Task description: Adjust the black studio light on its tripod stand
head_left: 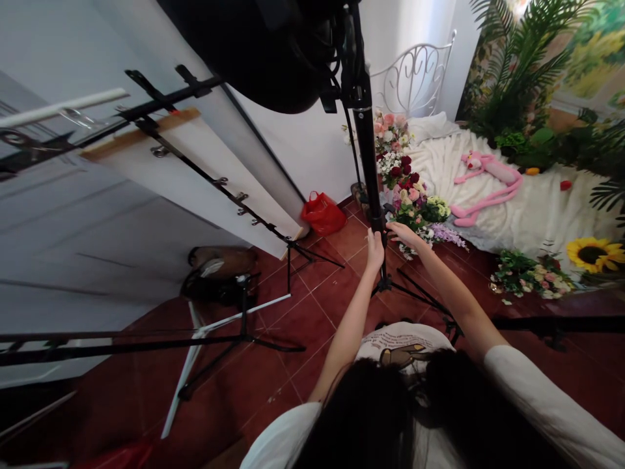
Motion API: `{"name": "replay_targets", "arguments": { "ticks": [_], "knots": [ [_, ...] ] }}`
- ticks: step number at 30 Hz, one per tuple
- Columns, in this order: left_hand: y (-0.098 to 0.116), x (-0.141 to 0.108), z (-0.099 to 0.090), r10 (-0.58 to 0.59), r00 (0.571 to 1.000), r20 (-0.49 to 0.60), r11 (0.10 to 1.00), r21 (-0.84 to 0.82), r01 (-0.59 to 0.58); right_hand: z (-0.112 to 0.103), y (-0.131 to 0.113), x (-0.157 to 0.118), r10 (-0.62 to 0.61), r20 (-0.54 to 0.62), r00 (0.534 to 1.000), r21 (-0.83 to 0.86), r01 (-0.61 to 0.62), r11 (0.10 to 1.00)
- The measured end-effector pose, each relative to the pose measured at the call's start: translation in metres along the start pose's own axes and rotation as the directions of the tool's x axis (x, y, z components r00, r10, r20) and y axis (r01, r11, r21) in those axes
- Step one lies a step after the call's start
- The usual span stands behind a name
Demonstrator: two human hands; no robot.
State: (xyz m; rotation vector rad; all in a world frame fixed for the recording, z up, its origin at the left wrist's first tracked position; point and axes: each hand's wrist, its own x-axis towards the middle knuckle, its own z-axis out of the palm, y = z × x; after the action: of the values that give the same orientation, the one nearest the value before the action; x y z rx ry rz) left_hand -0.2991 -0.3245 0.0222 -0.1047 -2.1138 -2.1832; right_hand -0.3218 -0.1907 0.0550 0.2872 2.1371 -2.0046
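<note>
A black light stand [367, 146] rises upright in front of me, with a large dark lamp head [254, 52] on top, cut off by the upper edge. My left hand [375, 249] is closed around the lower part of the pole, its fingers partly behind it. On the other side, my right hand [406, 236] has its bent fingers at the pole's collar, close to a small clamp knob [388, 208]. What exactly those fingertips grip is hard to make out. The stand's legs [415, 286] spread over the tiled floor below my hands.
A bed with a white cover [439, 156] and a pink plush toy [493, 172] is at the right, edged by artificial flowers [405, 172]. Left of the pole are a red bag [323, 213], a clamped white backdrop [229, 169] and another stand's legs [244, 339] on the floor.
</note>
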Motion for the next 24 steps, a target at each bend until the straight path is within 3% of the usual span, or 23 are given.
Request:
{"name": "replay_targets", "arguments": {
  "ticks": [2, 4, 6, 10, 16, 19, 24],
  "knots": [
    [0.000, 0.000, 0.000, -0.008, 1.000, -0.009, 1.000, 0.000, 0.008, -0.002, 0.008, -0.008, -0.014, 0.070, 0.997, 0.140, 0.004, 0.990],
    [0.000, 0.001, 0.000, -0.005, 1.000, -0.014, 1.000, -0.005, 0.005, 0.000, 0.014, -0.013, -0.022, 0.054, 0.998, 0.192, 0.011, 0.981],
    [0.000, 0.002, 0.000, 0.009, 1.000, -0.011, 1.000, -0.012, -0.009, 0.004, 0.015, -0.013, -0.028, -0.028, 0.999, 0.135, 0.032, 0.990],
    [0.000, 0.001, 0.000, 0.047, 0.999, 0.007, 0.999, -0.027, -0.047, 0.006, 0.004, -0.002, -0.034, -0.178, 0.983, -0.137, 0.010, 0.991],
    [0.004, 0.000, 0.000, 0.021, 1.000, -0.002, 1.000, -0.008, -0.021, 0.003, -0.007, 0.010, -0.004, -0.219, 0.976, -0.246, -0.051, 0.968],
    [0.007, 0.000, 0.000, -0.020, 1.000, 0.004, 1.000, -0.015, 0.020, 0.007, 0.001, 0.001, -0.001, -0.143, 0.990, -0.144, -0.020, 0.989],
    [0.009, -0.001, -0.001, -0.023, 0.999, 0.025, 0.999, -0.045, 0.025, 0.017, 0.021, -0.014, 0.013, 0.063, 0.998, 0.232, -0.027, 0.972]
  ]
}}
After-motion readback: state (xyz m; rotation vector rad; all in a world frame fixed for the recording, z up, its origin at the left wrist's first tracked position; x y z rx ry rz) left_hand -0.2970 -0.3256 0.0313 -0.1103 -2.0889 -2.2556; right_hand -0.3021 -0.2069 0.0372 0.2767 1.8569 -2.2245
